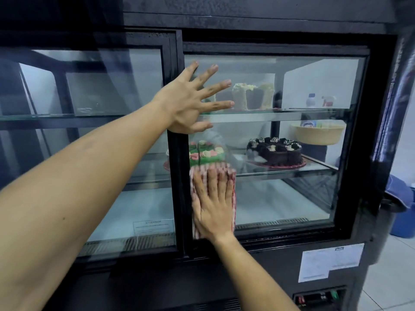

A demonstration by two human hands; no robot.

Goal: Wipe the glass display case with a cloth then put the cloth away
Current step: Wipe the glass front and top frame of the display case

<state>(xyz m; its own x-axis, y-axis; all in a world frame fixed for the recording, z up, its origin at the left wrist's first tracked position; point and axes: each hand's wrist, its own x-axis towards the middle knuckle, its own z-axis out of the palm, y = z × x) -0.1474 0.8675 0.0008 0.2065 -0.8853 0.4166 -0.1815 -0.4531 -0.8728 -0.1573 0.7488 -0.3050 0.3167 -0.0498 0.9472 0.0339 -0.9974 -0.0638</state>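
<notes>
A black-framed glass display case [379,131] fills the view, with two sliding glass doors. My right hand [212,205] lies flat on a red-and-white checked cloth [233,194], pressing it against the lower left part of the right glass door [292,198]. The cloth looks blurred from motion. My left hand [190,102] rests open with fingers spread on the glass, higher up, across the black centre frame [177,198] where the two doors meet.
Inside the case are a green cake [206,153], a chocolate cake [275,152] and a pale cake [252,96] on glass shelves. A yellow bowl [318,134] shows behind. A blue bin [404,209] stands on the tiled floor at right. A white label [330,261] is stuck below the door.
</notes>
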